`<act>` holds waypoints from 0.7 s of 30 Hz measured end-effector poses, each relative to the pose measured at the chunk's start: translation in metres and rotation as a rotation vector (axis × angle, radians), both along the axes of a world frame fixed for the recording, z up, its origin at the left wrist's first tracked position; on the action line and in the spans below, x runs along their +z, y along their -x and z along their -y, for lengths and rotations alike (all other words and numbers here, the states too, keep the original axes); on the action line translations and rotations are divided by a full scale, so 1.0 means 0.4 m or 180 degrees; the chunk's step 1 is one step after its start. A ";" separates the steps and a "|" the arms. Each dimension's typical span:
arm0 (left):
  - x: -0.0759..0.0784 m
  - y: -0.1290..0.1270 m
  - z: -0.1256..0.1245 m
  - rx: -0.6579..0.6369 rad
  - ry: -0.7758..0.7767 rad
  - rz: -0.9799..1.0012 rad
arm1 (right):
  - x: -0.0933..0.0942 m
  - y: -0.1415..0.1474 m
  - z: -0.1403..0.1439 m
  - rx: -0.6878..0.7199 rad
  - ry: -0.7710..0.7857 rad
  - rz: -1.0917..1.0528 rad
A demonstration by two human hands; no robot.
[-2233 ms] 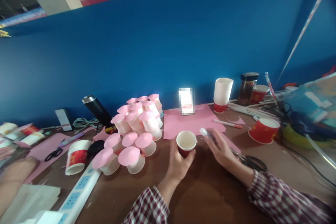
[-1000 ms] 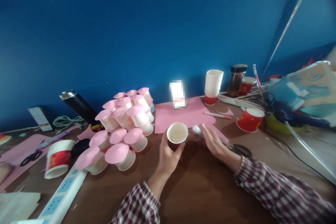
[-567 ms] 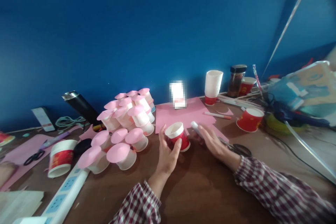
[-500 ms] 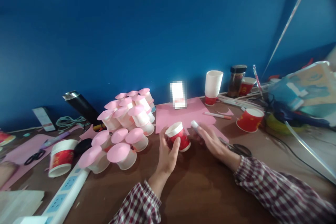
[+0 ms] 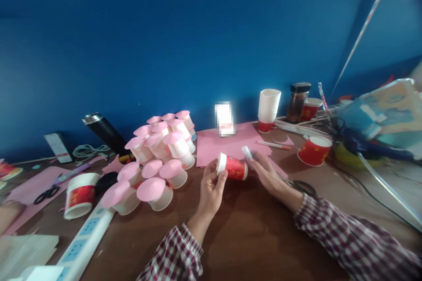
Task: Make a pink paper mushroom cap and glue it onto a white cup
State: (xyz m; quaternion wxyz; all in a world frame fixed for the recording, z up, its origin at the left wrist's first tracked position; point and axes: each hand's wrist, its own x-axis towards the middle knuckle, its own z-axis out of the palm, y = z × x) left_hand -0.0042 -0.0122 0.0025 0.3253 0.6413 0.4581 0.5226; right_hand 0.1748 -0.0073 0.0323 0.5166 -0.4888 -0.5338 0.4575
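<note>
Red paper cup (image 5: 232, 168): held on its side above the brown surface (image 5: 257, 237), rim toward the left, base toward the right. The left hand (image 5: 211, 189) pinches it near the rim, thumb on the near wall, fingers curled behind. The right hand (image 5: 268, 175) grips a small white stick (image 5: 246, 152), probably a glue stick, its tip just beside the cup's base; whether tip and base touch cannot be told.

Judgement on the step in hand: it appears to be coating the cup's base. To do it well, the left hand should keep a light pinch so the thin wall does not buckle, and turn the cup so the base faces the stick squarely. The stick should meet the base flat, with even passes kept off the red side wall.

Surroundings: a cluster of upturned white cups with pink discs (image 5: 158, 158) lies left of the hands; a pink sheet (image 5: 231, 147) lies just behind them; scissors (image 5: 301, 185) rest beside the right wrist, clear of the work.
</note>
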 end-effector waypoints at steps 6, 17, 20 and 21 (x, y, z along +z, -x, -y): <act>-0.010 0.012 -0.004 0.0603 -0.0294 -0.0622 | -0.009 0.003 -0.002 0.0051 0.0033 -0.0253; 0.000 0.009 -0.006 0.0534 -0.0064 -0.0755 | -0.025 -0.024 -0.036 -0.0245 -0.0412 -0.0041; -0.002 0.011 -0.005 0.0561 -0.0054 -0.0767 | -0.008 -0.078 -0.061 -0.0698 -0.0607 0.0705; -0.004 0.011 -0.005 0.0572 0.0027 -0.0677 | -0.002 -0.101 -0.069 -0.0869 -0.0653 0.0960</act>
